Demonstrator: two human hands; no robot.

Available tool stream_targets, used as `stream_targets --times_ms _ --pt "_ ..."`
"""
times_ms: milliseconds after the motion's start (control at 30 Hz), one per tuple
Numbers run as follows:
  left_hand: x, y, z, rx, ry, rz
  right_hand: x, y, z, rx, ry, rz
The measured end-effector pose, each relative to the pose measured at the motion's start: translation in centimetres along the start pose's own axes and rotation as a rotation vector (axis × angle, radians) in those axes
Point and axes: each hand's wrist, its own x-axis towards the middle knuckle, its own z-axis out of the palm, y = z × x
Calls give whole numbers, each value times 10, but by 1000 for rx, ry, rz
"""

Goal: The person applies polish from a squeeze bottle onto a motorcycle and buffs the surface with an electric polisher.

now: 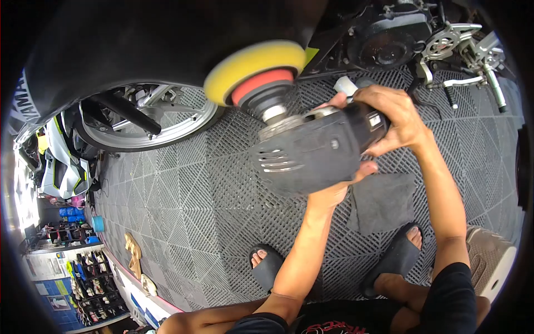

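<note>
I see a black polisher [311,156] with a red backing plate [261,84] and a yellow foam pad [253,64]. My left hand [336,192] supports its body from beneath, the thumb showing at the near side and much of the palm hidden. Around the rear end of the polisher, my right hand [397,117] is closed. The pad's face lies up against or very near the glossy black motorcycle panel [150,39]; contact cannot be made out. The pad's edge looks smeared, as if turning.
A motorcycle wheel [194,125] stands left of the polisher, and a footpeg assembly [461,61] juts out at upper right. A grey cloth [384,203] lies on the grey tile floor [183,217]. Near my right side is a beige stool [489,261]. Sandals [133,253] and shelves [97,284] are at left.
</note>
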Motion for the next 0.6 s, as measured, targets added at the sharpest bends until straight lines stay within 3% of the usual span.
stream_targets --times_ms 267,600 --pt "-10 -9 -34 -218 178 -133 -3 3 33 -43 -223 172" --pt "-8 -15 0 -282 182 -187 -18 7 6 6 -207 208"
